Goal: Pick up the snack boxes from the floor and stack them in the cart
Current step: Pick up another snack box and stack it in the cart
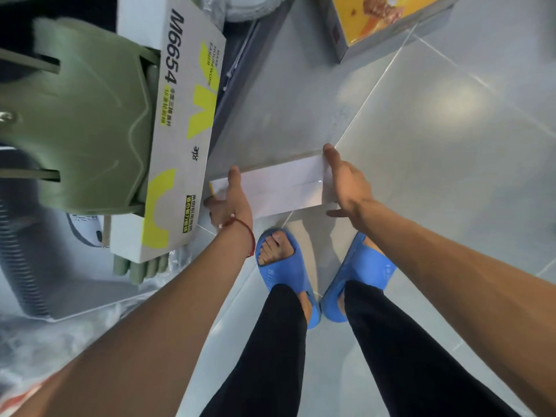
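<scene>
a: what are the hands doing?

b: the left hand (231, 203) is clamped on the left end of a white box (282, 188), thumb on top and fingers curled round the near side. a red cord (245, 233) circles that wrist. the right hand (346, 182) grips the opposite end, thumb hooked over the far edge

a: and where is the box itself?

b: it lies crosswise between the two hands, just ahead of the toes of the blue slippers (272, 276), over the tiled floor (451, 176). whether its underside touches the tiles i cannot tell

a: anything crowding it?

b: yes, on the left. a long carton (183, 121) printed "m6654" with yellow shapes lies just beside the box's left end, close to the left knuckles. further left is a green plastic piece (78, 121), and below that a grey ribbed unit (21, 260), with crumpled clear wrap at the bottom left

a: more snack boxes?

b: one yellow box (388, 22) with a food picture lies on the floor at the top right, well apart from both hands
</scene>
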A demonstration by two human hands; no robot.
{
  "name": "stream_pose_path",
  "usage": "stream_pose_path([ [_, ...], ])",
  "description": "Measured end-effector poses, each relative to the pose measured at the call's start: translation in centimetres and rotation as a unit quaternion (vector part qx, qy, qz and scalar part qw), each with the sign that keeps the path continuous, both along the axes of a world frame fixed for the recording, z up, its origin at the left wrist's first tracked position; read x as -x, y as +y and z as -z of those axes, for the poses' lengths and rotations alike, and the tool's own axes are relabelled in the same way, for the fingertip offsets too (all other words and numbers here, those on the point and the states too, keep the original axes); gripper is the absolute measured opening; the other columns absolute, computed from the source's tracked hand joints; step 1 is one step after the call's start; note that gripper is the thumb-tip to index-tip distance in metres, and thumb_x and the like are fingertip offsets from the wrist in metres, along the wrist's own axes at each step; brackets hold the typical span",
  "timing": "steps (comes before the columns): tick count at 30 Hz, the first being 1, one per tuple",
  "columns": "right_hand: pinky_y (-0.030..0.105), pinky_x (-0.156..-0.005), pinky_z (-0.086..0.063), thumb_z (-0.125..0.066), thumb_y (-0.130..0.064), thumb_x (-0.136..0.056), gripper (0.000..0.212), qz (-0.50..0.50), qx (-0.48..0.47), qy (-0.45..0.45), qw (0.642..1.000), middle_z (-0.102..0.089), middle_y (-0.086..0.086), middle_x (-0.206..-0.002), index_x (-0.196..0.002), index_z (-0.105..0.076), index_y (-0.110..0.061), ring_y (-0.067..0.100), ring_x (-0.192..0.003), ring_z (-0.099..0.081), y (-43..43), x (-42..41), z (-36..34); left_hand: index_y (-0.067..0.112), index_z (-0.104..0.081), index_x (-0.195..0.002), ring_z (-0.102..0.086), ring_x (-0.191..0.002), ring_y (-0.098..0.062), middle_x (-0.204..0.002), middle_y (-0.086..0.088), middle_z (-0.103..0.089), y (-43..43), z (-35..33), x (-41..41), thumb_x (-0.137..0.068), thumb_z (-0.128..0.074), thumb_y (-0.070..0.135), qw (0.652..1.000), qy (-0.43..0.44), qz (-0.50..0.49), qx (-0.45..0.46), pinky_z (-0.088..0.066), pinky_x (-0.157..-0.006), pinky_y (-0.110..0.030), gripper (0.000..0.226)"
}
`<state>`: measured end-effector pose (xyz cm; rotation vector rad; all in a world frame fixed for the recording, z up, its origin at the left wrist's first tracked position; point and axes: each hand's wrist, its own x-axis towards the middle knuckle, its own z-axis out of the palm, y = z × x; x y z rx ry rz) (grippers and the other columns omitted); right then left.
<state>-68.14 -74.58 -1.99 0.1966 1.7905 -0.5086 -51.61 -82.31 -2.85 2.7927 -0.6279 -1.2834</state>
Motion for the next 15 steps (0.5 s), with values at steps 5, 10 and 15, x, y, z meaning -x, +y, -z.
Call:
stream_pose_path([
  [5, 0.052, -0.079, -0.064, -0.047, -0.062, -0.086, 0.048, 0.053, -0.023, 0.015, 0.998, -0.065, 0.005, -0.114, -0.106, -0.068, -0.024, 0.031, -0.106, -0.064, 0.1, 0.5, -0.1, 0.018, -0.044, -0.135, -0.052, -0.126, -0.04, -0.142, -0.016, -0.051, 0.8, -1.1, -0.3, -0.057, -0.061, 0.076, 0.998, 0.062, -0.011, -0.018, -0.042, -0.109, -0.056, 0.099],
  [10, 0.057, -0.086, -0.061, -0.038, -0.064, -0.075, 0.062, 0.054, -0.054, 0.028, 0.997, -0.065, 0.009, -0.115, -0.109, -0.069, -0.023, 0.036, -0.111, -0.061, 2.1, 2.3, -0.9, 0.019, -0.042, -0.119, -0.055, -0.119, -0.04, -0.132, -0.016, -0.054, 1.5, -2.1, 0.3, -0.056, -0.064, 0.069, 0.989, 0.111, 0.042, -0.091, -0.049, -0.101, -0.057, 0.083],
  [15, 0.054, -0.078, -0.063, -0.043, -0.058, -0.083, 0.049, 0.054, -0.091, -0.01, 0.994, -0.064, 0.011, -0.12, -0.105, -0.066, -0.022, 0.035, -0.11, -0.062, 3.2, 4.6, -0.6, 0.024, -0.056, -0.128, -0.06, -0.109, -0.036, -0.127, -0.013, -0.059, 1.3, 0.0, -0.1, -0.04, -0.062, 0.082, 0.972, 0.128, 0.061, -0.185, -0.055, -0.082, -0.048, 0.106],
])
